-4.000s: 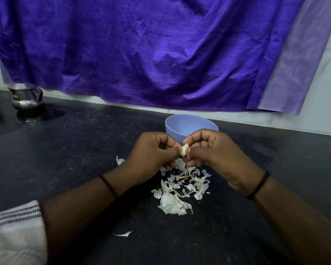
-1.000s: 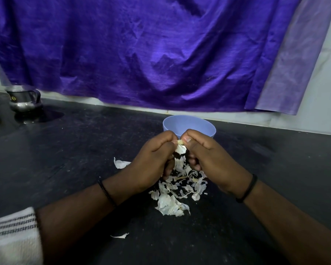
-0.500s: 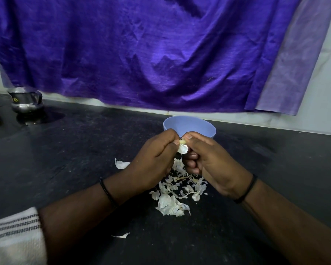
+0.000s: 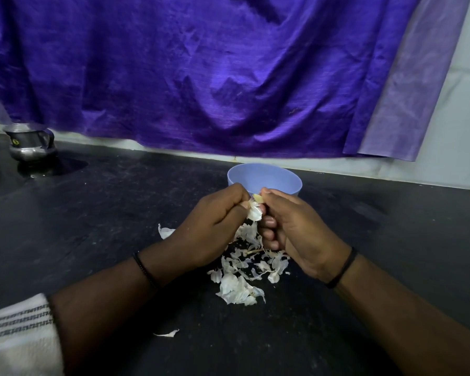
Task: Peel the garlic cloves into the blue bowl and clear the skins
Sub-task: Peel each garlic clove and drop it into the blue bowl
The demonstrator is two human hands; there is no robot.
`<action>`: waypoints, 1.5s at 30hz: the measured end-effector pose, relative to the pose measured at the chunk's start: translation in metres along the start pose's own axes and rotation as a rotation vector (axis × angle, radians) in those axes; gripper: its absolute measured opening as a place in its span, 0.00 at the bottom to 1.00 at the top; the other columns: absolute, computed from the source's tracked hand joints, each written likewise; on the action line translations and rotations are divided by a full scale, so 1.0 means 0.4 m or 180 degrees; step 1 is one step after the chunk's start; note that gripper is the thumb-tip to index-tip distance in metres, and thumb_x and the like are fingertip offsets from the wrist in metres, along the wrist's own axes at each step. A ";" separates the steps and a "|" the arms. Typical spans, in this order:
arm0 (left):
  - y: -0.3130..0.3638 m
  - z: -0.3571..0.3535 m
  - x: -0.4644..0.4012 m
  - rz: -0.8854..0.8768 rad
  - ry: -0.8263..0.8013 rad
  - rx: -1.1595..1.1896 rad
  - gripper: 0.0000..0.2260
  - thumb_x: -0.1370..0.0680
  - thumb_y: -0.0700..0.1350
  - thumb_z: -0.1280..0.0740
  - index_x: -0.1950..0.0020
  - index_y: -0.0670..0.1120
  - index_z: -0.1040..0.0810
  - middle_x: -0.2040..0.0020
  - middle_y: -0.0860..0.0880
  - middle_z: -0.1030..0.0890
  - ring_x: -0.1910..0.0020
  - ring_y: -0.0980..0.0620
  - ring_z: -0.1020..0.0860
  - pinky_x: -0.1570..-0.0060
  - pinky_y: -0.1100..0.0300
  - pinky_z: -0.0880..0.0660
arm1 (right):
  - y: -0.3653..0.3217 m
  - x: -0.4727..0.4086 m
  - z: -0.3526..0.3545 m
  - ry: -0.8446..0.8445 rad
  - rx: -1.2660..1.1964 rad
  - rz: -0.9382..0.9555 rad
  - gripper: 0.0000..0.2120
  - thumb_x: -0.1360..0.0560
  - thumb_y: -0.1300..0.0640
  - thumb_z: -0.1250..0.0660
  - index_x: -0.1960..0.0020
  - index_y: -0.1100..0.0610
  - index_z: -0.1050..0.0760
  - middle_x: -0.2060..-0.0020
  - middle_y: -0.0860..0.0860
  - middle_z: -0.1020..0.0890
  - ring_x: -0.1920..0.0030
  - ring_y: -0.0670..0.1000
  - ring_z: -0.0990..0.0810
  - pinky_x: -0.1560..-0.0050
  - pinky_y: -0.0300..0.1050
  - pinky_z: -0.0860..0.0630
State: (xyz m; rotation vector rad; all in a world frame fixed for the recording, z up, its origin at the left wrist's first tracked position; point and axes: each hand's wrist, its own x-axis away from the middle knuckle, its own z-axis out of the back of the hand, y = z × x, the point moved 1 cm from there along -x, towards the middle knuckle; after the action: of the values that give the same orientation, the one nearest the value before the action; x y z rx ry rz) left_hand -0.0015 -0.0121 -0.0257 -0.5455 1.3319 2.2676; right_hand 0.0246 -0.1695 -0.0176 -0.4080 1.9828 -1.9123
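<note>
Where half a second ago the skin (image 4: pixel 254 210) clung to the garlic clove (image 4: pixel 257 198), my left hand (image 4: pixel 214 229) now pinches it peeled downward, my right hand (image 4: pixel 290 226) pinching the clove just before the blue bowl (image 4: pixel 266 177), above the skin pile (image 4: pixel 244 278): nearly bare.

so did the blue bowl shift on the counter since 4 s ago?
No. The blue bowl sits in the same spot below the purple cloth's hem and behind the skin pile; small offsets look like head-camera motion.
</note>
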 end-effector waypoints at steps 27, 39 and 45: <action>-0.031 0.016 -0.010 0.0249 0.0336 -0.0095 0.09 0.19 0.37 0.38 0.60 0.41 0.27 0.73 0.52 0.26 0.76 0.59 0.28 0.73 0.62 0.30 | -0.004 0.000 0.003 0.0511 0.0405 0.0743 0.05 0.22 0.68 0.34 0.48 0.64 0.20 0.61 0.58 0.15 0.65 0.49 0.18 0.65 0.38 0.20; -0.033 0.028 -0.011 0.0238 0.0586 -0.0540 0.13 0.20 0.43 0.34 0.64 0.46 0.28 0.70 0.51 0.25 0.71 0.55 0.27 0.68 0.56 0.29 | -0.013 -0.002 0.011 0.0649 0.0226 0.0740 0.02 0.23 0.66 0.31 0.52 0.64 0.20 0.63 0.59 0.15 0.67 0.51 0.20 0.66 0.40 0.20; -0.031 0.031 -0.010 0.0226 0.0615 -0.0717 0.07 0.24 0.42 0.39 0.53 0.48 0.22 0.60 0.52 0.22 0.63 0.55 0.25 0.63 0.55 0.27 | -0.012 -0.006 0.013 0.0666 0.0306 0.0747 0.05 0.22 0.64 0.32 0.53 0.66 0.20 0.65 0.57 0.16 0.69 0.49 0.21 0.69 0.38 0.22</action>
State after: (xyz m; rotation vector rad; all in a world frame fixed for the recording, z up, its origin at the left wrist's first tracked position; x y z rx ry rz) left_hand 0.0075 0.0035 -0.0265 -0.8242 1.2057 2.4935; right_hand 0.0287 -0.1734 -0.0127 0.0522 1.9533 -1.9540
